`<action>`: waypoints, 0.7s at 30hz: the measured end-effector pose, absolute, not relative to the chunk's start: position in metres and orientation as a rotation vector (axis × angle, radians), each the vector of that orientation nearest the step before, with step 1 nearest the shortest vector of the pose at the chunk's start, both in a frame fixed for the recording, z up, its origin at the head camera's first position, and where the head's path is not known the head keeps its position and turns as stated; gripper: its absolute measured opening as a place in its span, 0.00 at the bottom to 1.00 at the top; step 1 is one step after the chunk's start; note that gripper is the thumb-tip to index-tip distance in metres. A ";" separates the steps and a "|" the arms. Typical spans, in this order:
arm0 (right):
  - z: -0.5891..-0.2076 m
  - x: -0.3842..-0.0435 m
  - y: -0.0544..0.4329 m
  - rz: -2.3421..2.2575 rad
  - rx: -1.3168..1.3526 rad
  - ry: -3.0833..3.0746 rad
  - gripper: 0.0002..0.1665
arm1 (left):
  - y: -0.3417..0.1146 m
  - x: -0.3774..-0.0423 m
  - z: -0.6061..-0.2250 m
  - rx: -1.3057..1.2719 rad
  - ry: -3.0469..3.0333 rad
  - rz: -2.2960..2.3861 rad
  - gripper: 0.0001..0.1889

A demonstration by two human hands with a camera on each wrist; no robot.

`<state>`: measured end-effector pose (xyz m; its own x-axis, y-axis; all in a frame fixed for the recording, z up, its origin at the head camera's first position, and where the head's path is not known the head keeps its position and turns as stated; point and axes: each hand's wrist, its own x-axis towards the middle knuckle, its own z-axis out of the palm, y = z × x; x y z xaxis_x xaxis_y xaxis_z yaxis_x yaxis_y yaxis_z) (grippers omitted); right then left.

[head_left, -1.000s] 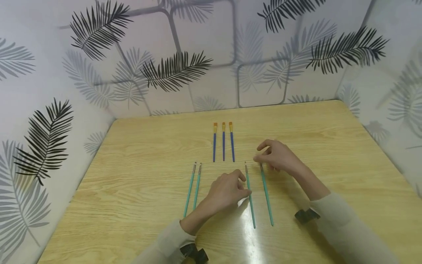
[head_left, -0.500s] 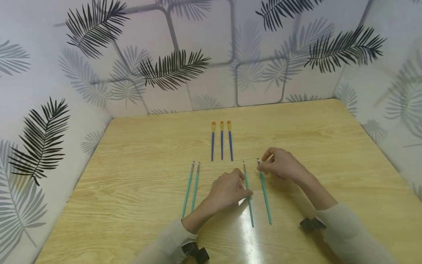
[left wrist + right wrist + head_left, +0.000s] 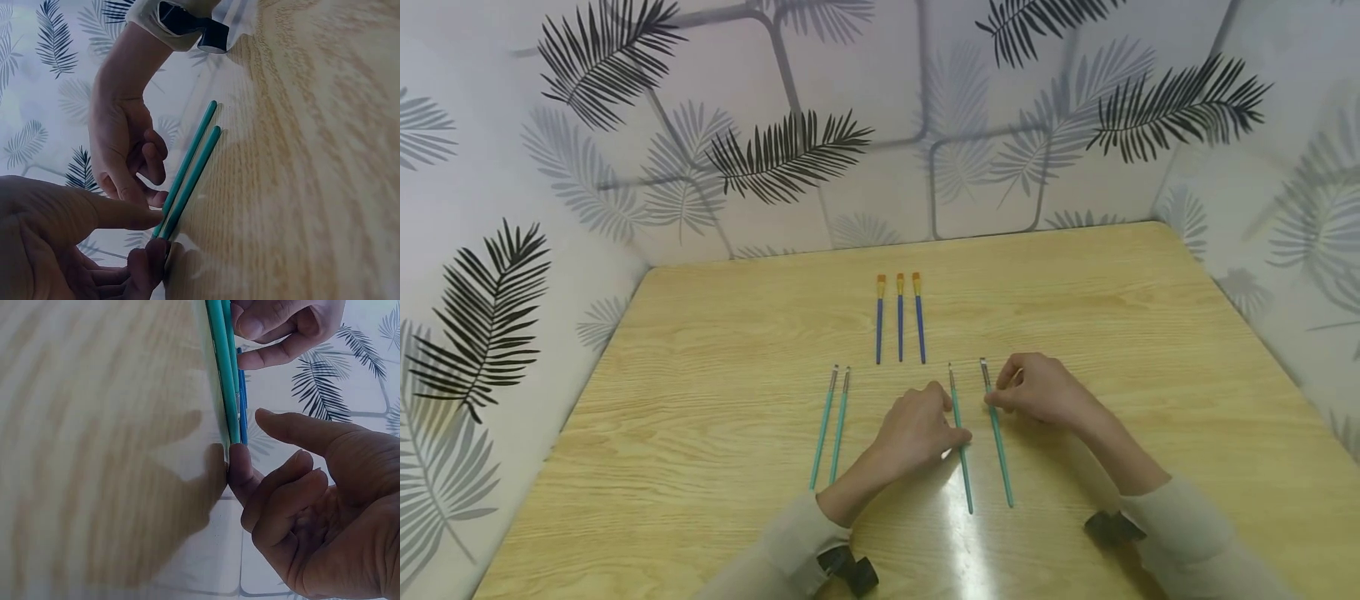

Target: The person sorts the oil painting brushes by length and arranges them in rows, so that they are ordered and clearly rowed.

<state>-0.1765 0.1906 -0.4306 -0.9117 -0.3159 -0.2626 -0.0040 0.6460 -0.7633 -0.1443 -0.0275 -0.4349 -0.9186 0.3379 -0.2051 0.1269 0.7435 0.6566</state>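
While the left hand (image 3: 913,427) and right hand (image 3: 1041,389) touch teal-handled paintbrushes (image 3: 1002,458), grip cannot be confirmed. Blue-handled paintbrushes (image 3: 900,329) lie near the table's far edge (image 3: 1075,233).

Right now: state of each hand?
Left hand: at one teal brush; grip cannot be told.
Right hand: looks open, at another teal brush.

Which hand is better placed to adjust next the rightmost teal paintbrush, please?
Probably the right hand: it is at the upper handle of the rightmost teal paintbrush. The left hand is farther from it, at the neighbouring teal paintbrush.
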 end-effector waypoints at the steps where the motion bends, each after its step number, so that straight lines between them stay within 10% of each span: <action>1: -0.431 -0.176 0.190 -1.148 -0.247 2.497 0.20 | -0.027 -0.144 -0.435 0.361 2.629 0.969 0.23; 21: -0.425 -0.161 0.179 -0.970 -0.255 2.589 0.18 | -0.020 -0.147 -0.438 0.448 2.723 0.881 0.24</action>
